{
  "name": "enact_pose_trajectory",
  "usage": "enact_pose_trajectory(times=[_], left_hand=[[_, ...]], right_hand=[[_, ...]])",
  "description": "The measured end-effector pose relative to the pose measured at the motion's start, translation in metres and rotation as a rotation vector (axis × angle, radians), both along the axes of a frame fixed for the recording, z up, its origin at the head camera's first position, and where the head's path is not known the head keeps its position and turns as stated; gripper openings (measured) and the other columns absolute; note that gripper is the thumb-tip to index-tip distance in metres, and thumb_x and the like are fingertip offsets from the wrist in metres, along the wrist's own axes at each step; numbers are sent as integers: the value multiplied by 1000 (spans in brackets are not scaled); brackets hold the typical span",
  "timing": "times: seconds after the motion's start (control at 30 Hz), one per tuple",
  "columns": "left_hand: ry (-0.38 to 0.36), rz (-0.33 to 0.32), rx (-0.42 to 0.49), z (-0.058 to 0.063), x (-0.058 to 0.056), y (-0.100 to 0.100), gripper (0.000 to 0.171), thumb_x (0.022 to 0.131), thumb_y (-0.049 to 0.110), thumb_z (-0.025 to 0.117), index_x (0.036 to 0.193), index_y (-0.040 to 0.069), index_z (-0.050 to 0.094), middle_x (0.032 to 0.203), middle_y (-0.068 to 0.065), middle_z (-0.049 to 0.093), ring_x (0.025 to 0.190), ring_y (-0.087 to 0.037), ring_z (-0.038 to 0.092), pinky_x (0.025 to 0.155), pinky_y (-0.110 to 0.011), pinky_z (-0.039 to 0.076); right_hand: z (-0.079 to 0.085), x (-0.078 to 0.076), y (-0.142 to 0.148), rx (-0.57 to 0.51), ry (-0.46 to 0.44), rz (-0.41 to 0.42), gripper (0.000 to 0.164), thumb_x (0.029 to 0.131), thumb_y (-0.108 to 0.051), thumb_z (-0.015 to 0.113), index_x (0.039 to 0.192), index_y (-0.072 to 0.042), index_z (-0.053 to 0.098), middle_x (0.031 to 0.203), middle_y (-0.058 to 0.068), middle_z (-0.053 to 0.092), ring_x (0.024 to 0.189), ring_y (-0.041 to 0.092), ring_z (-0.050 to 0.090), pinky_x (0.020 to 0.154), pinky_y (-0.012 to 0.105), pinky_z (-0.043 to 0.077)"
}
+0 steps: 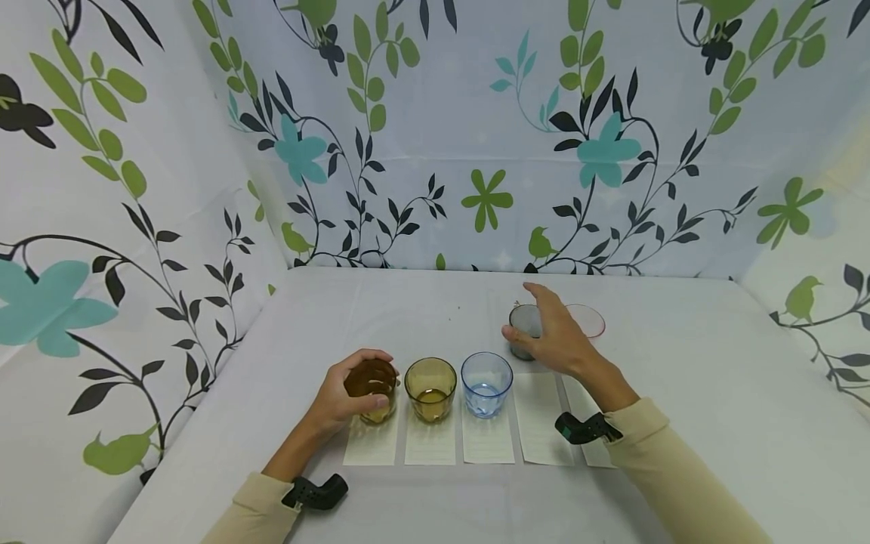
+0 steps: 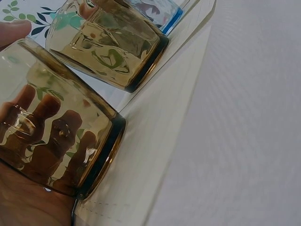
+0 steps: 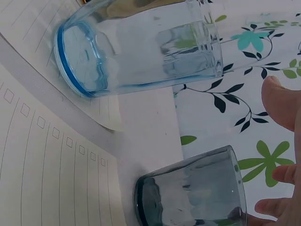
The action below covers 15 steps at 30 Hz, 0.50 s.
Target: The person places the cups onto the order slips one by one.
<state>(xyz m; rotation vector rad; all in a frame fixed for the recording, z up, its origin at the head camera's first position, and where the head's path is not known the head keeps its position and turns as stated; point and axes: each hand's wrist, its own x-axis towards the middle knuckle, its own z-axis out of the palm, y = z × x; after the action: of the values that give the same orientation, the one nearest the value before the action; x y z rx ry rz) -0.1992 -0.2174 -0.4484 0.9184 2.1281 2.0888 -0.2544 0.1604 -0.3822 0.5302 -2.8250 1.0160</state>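
My left hand [image 1: 334, 397] grips a brown glass [image 1: 370, 380], fingers round its far side and thumb across the front. In the left wrist view this amber-brown glass [image 2: 56, 122] stands on a paper slip, with fingers seen through its wall. A yellowish glass [image 1: 430, 385] and a light blue glass [image 1: 486, 381] stand to its right, each on a slip. My right hand [image 1: 564, 336] is spread beside a grey glass [image 1: 523, 321]. In the right wrist view, thumb and fingers are apart from this grey glass [image 3: 193, 190], near its rim.
Several ruled paper slips [image 1: 544, 423] lie in a row on the white table [image 1: 408, 502]. Behind my right hand a clear glass with a pinkish rim [image 1: 594, 321] is partly hidden. A patterned cloth [image 1: 462, 151] hangs behind and at the sides.
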Motion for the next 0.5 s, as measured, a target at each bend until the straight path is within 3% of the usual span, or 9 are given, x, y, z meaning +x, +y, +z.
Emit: enact_pose_trajectory(times=[0.2,0.4,0.5], left_hand=[[-3,16,-7,1,0,0,52,83,-2,72,131,-7,53,118,-29,61,106,-29,67,92,-37,57],[-6,8,-3,1,1,0,55,84,-2,72,132,-14,49,118,-29,62,106,-28,67,92,-36,57],[-6,7,0,2,2,0,54,84,-1,72,132,-12,50,118,-28,62,106,-28,67,93,-36,57]], right_hand=[[-11,-3,-6,-46,-4,-8,92,93,-51,69,159,-6,24,164,21,24,150,43,24,118,63,25],[-30,-5,-7,-50,-31,10,85,98,-43,66,158,-2,23,162,24,25,139,45,42,112,61,37],[-33,-5,-8,-72,-36,11,83,98,-39,66,158,-1,21,162,25,24,139,46,41,112,61,37]])
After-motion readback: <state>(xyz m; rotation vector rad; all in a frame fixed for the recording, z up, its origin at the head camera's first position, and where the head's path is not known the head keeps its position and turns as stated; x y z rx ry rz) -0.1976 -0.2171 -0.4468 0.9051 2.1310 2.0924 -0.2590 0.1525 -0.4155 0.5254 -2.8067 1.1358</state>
